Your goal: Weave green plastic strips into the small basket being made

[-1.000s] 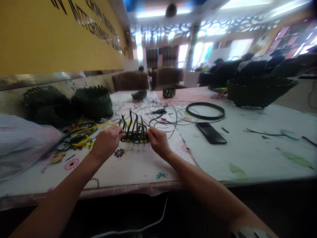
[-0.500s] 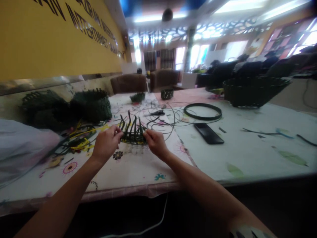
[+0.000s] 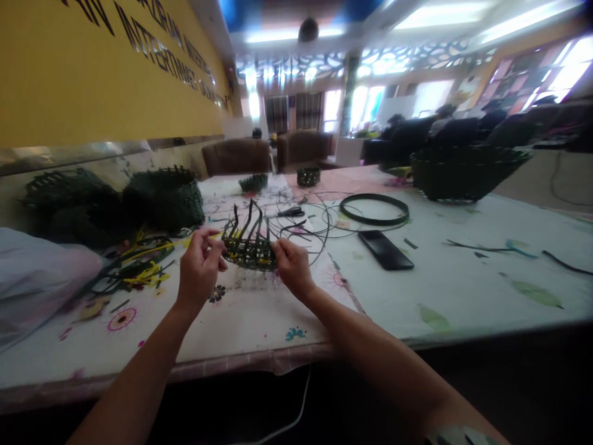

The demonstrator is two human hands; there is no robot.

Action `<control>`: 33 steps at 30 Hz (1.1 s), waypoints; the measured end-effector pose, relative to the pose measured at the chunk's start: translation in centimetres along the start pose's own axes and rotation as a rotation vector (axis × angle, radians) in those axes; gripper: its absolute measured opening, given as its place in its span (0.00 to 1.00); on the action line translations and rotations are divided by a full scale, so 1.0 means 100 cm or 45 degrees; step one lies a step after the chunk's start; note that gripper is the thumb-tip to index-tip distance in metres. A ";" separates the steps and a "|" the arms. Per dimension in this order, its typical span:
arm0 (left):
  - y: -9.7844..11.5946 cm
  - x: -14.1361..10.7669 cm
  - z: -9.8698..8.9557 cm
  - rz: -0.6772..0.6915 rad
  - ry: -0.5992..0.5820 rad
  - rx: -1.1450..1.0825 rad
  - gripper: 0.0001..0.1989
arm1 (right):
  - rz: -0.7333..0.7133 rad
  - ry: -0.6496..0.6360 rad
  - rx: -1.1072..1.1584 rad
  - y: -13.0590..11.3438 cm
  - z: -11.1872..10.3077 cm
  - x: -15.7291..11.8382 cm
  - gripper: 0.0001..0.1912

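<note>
A small, partly woven basket (image 3: 250, 252) of dark green strips with yellow bits is held just above the table, several loose strip ends standing up from its far side. My right hand (image 3: 293, 264) is closed on its right edge, the thumb and fingers pinched together. At its left edge is my left hand (image 3: 200, 262), fingers curled and slightly spread, the fingertips against the weave. Behind the basket, a pair of dark-handled scissors (image 3: 291, 212) lies among thin loose strips.
A black phone (image 3: 385, 250) and a coiled dark band (image 3: 374, 210) lie to the right. Beyond stands a large dark bowl-shaped basket (image 3: 466, 173). Dark woven baskets (image 3: 164, 198), yellow and green scraps (image 3: 148, 275) and a white plastic bag (image 3: 41, 284) are on the left.
The basket has tilted, so more of its woven side shows. My left hand has turned and its fingers have loosened somewhat. My right hand keeps its grip; the view has shifted slightly.
</note>
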State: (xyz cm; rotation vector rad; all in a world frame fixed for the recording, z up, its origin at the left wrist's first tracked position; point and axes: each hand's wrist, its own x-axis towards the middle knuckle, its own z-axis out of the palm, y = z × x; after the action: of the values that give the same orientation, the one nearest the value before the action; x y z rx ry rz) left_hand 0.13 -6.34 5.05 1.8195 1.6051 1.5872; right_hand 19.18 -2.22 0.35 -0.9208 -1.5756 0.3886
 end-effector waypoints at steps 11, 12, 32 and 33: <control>-0.025 -0.029 0.029 0.235 0.100 -0.081 0.10 | 0.038 0.021 0.066 0.002 0.000 0.002 0.19; -0.025 -0.029 0.029 0.177 0.088 -0.146 0.10 | 0.047 0.031 0.077 0.003 0.000 0.002 0.19; -0.042 -0.022 -0.001 -0.183 -0.239 -0.780 0.13 | 0.078 -0.135 0.200 0.007 0.000 0.007 0.20; -0.040 -0.024 0.005 -0.179 -0.214 -0.773 0.13 | 0.086 -0.125 0.209 0.008 0.000 0.007 0.20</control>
State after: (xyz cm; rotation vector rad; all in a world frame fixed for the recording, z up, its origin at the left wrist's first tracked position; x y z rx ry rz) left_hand -1.24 -6.58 0.59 1.4321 0.9995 1.5798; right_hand 19.52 -1.18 0.25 -0.8401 -1.5785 0.6093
